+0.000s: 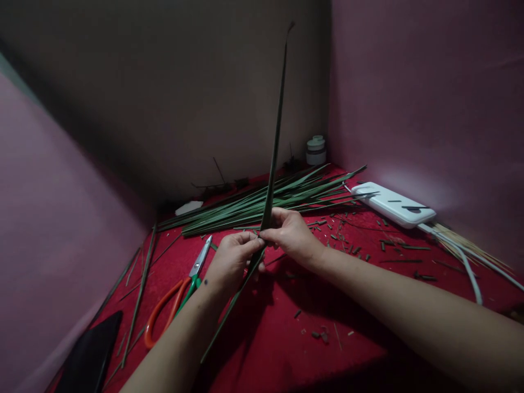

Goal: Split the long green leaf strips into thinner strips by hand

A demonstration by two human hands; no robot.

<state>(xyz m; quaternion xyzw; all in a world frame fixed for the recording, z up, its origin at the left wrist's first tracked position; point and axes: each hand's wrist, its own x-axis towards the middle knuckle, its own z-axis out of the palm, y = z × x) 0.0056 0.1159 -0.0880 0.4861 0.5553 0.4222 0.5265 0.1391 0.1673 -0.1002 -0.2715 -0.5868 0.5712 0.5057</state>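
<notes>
- Your leaf (275, 158) stands tall in front of the pile (229, 213). It could split where you pinch it, if you twist or pull too hard, because it is long and thin.
- The top could flop over onto the pile if your pinch goes loose, since only your fingers seem to hold it up.
- Your left arm (172, 349) could bump the scissors (196, 266), on the near side of the pile, because it is so near them.
- Your left hand (233, 256) has its thumb and finger closed on the leaf, just on the near side of the pile.
- Your right hand (292, 234) pinches the leaf too, with its tips right by the left ones.
- The low end hangs under your hands, pointing away from the pile. It is dim and your fingers cover the middle, so I can't tell if it is one bent leaf or two.
</notes>
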